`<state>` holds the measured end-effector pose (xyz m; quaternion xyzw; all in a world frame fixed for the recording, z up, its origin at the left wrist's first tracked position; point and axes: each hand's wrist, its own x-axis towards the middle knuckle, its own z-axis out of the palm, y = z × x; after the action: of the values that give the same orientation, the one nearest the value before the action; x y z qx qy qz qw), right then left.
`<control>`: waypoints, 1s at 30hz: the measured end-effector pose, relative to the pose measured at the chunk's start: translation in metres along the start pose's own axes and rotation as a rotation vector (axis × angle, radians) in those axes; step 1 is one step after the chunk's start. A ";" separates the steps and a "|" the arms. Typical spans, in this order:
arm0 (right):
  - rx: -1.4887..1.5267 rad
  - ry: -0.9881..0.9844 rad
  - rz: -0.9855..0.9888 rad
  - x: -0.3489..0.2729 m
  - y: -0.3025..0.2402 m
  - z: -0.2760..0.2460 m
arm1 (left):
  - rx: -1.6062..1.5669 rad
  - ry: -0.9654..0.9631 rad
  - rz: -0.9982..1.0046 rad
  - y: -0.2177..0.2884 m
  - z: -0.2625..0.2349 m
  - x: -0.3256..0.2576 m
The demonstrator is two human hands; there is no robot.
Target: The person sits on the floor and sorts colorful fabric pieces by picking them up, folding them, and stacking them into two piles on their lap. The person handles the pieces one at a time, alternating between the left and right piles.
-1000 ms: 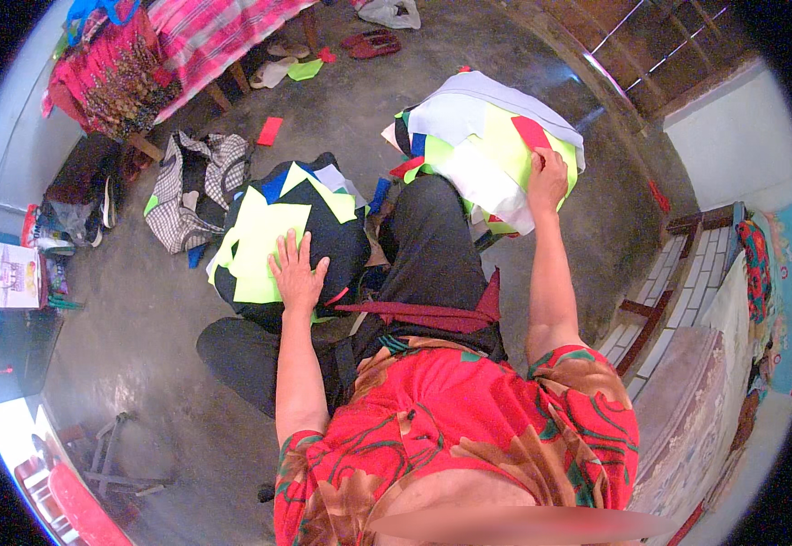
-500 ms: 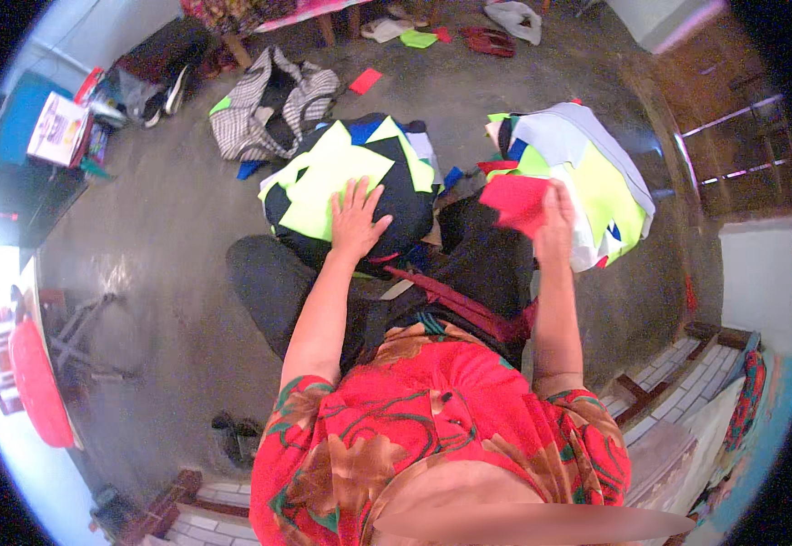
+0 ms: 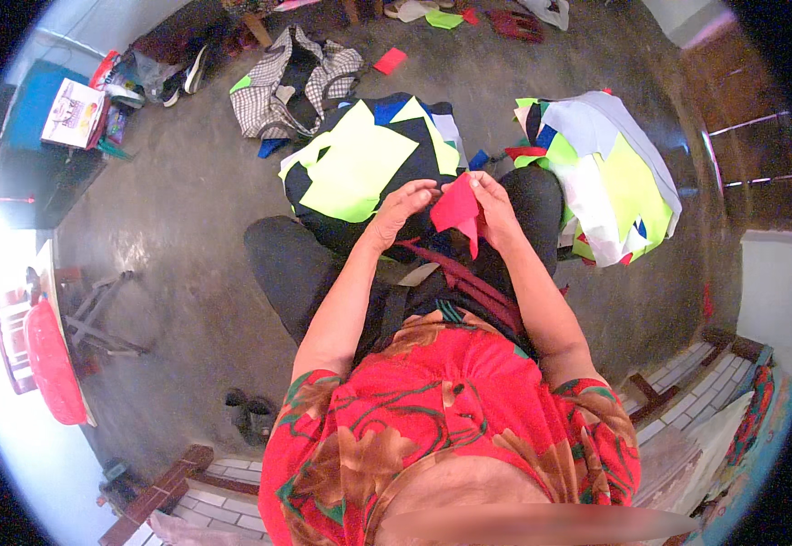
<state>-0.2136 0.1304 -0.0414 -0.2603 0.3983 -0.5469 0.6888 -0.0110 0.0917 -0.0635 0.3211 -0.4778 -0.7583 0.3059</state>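
Red cloth (image 3: 455, 209) is held up over the lap, pinched along its upper right edge between the thumb and fingers of the right grip (image 3: 498, 214), which is closed on it; the rest of the piece is left to hang down in a fold. The left grip (image 3: 401, 214) is held just beside the cloth's left edge, its fingers loosely bent and pointed toward it; whether the cloth is touched by them cannot be told, nor how far that grip is parted. Just beyond the left grip, a black bundle (image 3: 425, 160) is seen, topped by yellow-green pieces (image 3: 361, 168) and edged with blue at its far side. Beside the right knee, a heap (image 3: 610, 177) of grey, white and yellow-green fabric is set on the floor (image 3: 173, 218). Beyond the bundle, a checked fabric item (image 3: 264, 96) is left spread on the floor, and near it another red piece (image 3: 390, 61) is laid flat. Across the lap, a maroon strip (image 3: 471, 282) is draped over black trousers (image 3: 289, 273).
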 end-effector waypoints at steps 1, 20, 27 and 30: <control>0.003 0.034 -0.017 0.002 0.003 -0.003 | -0.025 -0.025 -0.002 0.005 0.007 -0.001; -0.147 0.293 0.042 0.014 0.018 -0.014 | 0.676 0.295 0.194 -0.009 0.043 -0.006; -0.251 0.298 0.013 0.011 0.019 -0.011 | 0.434 0.339 0.073 0.002 0.023 0.002; -0.341 0.321 -0.043 0.009 0.019 -0.009 | 0.617 0.338 0.112 0.022 0.009 0.020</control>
<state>-0.2093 0.1275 -0.0639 -0.2909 0.5837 -0.5209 0.5507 -0.0269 0.0738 -0.0444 0.4926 -0.6438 -0.4966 0.3103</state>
